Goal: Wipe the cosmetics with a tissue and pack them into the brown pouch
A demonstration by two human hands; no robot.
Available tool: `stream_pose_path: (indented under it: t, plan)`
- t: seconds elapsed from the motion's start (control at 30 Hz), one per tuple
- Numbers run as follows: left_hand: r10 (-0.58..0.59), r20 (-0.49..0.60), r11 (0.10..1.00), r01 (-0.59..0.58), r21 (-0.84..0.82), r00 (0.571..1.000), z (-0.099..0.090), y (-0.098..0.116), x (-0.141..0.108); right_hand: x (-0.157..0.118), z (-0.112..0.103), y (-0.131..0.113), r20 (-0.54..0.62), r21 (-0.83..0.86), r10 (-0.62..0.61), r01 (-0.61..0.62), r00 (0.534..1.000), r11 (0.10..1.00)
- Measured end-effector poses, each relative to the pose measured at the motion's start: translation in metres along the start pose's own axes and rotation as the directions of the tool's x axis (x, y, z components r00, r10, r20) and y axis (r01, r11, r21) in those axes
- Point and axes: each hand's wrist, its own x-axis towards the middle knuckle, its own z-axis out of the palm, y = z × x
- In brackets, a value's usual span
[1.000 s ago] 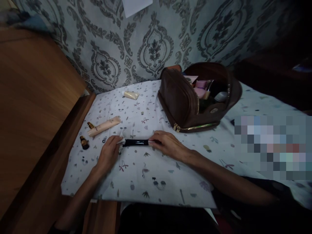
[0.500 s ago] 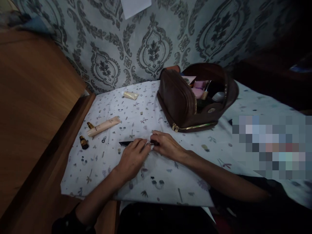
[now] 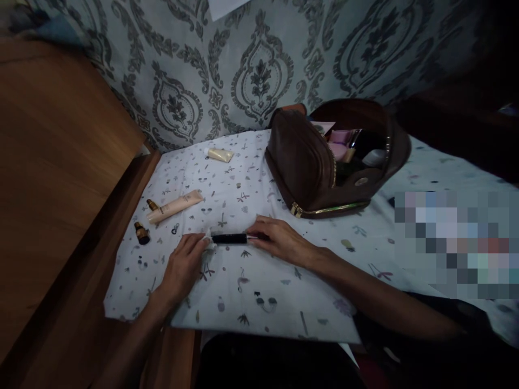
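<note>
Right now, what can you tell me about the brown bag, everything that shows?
The bag is dark brown, smooth and leather-like, with boxy, softly rounded sides. It stands upright on the patterned cloth, near the wall covering; whether they touch is unclear. Its top gapes open, edged with gold-coloured zip teeth, showing pink items inside. Another gold-coloured zip runs low along the front, and a round metallic stud sits above it. Neither hand touches the bag.

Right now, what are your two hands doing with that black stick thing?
Left hand: pinching white tissue at one end. Right hand: gripping the other. Black stick: between them, nothing blocking it.
</note>
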Motion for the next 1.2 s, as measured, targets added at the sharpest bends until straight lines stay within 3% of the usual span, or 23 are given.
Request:
stream_pose_path:
  t: [0.27,0.4,0.53,0.63,0.8,1.0,1.2]
  plan:
    - [0.037,-0.072,0.999,-0.037,0.001,0.997,0.0,0.002,0.008,0.0,0.004,0.001,-0.095,-0.048,0.003,-0.008,0.996,0.999]
    - [0.038,-0.061,0.998,-0.041,-0.054,0.997,0.005,0.028,0.021,0.001,0.006,0.002,-0.112,-0.032,-0.009,0.006,0.994,0.999]
    - [0.186,0.022,0.983,-0.185,-0.017,0.982,0.02,0.056,0.038,0.001,0.006,0.003,-0.101,-0.027,-0.016,0.014,0.995,1.0]
    - [0.235,0.047,0.971,-0.237,0.022,0.971,0.027,0.063,0.045,0.001,0.006,0.004,-0.082,-0.055,-0.01,0.005,0.997,0.998]
    - [0.18,0.042,0.983,-0.181,0.017,0.983,0.021,0.045,0.035,0.001,0.006,0.003,-0.061,-0.014,0.007,-0.008,0.998,1.0]
    - [-0.075,0.081,0.997,0.075,0.005,0.994,0.006,0.01,0.009,0.001,0.003,0.001,-0.045,-0.023,0.024,-0.025,0.999,0.999]
    - [-0.122,0.1,0.99,0.129,-0.062,0.987,0.007,-0.003,-0.004,0.0,-0.003,-0.002,0.011,-0.132,0.024,-0.022,1.0,0.991]
